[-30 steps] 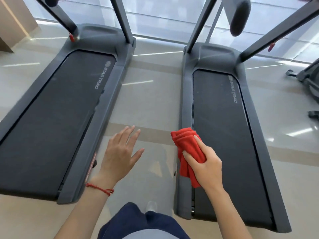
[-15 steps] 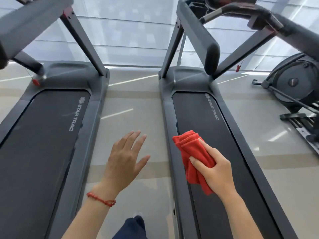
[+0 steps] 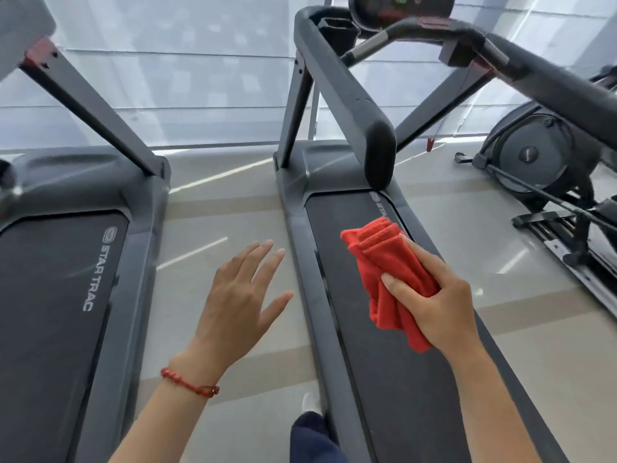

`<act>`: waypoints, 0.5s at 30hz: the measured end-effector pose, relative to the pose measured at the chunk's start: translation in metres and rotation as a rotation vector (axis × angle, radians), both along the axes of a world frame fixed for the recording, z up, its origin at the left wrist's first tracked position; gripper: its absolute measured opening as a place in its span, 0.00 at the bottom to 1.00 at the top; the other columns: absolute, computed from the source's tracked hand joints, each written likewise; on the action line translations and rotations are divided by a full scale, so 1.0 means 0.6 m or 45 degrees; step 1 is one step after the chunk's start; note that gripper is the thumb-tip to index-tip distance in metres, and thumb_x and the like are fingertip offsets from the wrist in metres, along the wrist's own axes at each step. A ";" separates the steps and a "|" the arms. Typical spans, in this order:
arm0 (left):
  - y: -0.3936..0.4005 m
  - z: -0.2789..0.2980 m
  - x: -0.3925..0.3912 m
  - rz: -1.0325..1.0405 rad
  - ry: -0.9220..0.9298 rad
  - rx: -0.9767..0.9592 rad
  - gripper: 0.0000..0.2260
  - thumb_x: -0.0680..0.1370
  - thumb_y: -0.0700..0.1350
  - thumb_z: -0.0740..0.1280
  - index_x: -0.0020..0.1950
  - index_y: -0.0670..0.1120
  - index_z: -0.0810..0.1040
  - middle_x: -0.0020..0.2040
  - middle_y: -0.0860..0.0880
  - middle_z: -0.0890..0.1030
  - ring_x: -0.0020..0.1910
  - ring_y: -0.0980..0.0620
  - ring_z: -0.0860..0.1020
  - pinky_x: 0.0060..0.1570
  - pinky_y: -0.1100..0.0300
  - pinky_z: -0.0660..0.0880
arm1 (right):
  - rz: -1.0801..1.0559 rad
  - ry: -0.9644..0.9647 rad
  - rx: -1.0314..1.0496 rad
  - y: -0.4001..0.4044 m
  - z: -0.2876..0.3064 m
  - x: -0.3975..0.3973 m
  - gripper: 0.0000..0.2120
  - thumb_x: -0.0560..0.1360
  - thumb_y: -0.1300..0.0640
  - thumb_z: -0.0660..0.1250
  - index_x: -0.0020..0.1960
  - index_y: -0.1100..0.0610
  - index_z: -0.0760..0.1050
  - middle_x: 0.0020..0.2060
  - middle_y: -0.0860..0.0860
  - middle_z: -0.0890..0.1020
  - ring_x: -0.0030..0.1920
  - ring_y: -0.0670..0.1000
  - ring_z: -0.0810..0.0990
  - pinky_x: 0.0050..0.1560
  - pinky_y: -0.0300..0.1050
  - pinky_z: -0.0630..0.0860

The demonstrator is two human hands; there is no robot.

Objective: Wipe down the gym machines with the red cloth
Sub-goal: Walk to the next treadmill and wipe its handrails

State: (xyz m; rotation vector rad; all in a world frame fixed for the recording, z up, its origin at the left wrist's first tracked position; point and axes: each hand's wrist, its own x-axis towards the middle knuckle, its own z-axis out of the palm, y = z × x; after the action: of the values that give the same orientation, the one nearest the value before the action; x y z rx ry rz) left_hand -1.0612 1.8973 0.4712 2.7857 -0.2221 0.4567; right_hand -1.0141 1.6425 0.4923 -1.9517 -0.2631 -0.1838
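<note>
My right hand (image 3: pixel 437 305) grips a folded red cloth (image 3: pixel 389 272), held in the air above the belt of the right treadmill (image 3: pixel 384 379). That machine's padded grey handrail (image 3: pixel 354 91) rises just beyond the cloth, with the console (image 3: pixel 400 8) at the top edge. My left hand (image 3: pixel 240 295) hovers with straight, spread fingers over the floor gap between the two treadmills and holds nothing. The left treadmill (image 3: pixel 63 295) lies along the left side, its upright (image 3: pixel 90 105) slanting up to the left.
An elliptical trainer (image 3: pixel 541 162) stands at the right with its rails (image 3: pixel 567 235) reaching toward me. A glass wall (image 3: pixel 200 78) runs behind the machines. My leg and shoe (image 3: pixel 312 412) stand on the tiled floor (image 3: pixel 220 228) between the treadmills.
The view has tilted up and moved forward, bringing the right treadmill's handrail and console into sight. Both hands keep the same pose, the cloth now closer to the handrail.
</note>
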 end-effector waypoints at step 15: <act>-0.113 0.054 0.268 -0.077 -0.134 -0.020 0.24 0.77 0.54 0.58 0.66 0.40 0.72 0.65 0.41 0.73 0.66 0.42 0.70 0.62 0.48 0.68 | 0.158 -0.204 -0.047 -0.089 0.093 0.344 0.25 0.64 0.44 0.72 0.60 0.40 0.75 0.51 0.38 0.82 0.51 0.41 0.80 0.51 0.33 0.74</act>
State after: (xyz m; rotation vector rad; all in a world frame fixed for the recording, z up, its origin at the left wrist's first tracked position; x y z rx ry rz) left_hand -0.9006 1.8294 0.5039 2.7337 -0.3243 0.5884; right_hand -0.8075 1.5894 0.5482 -1.9530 -0.4948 -0.2562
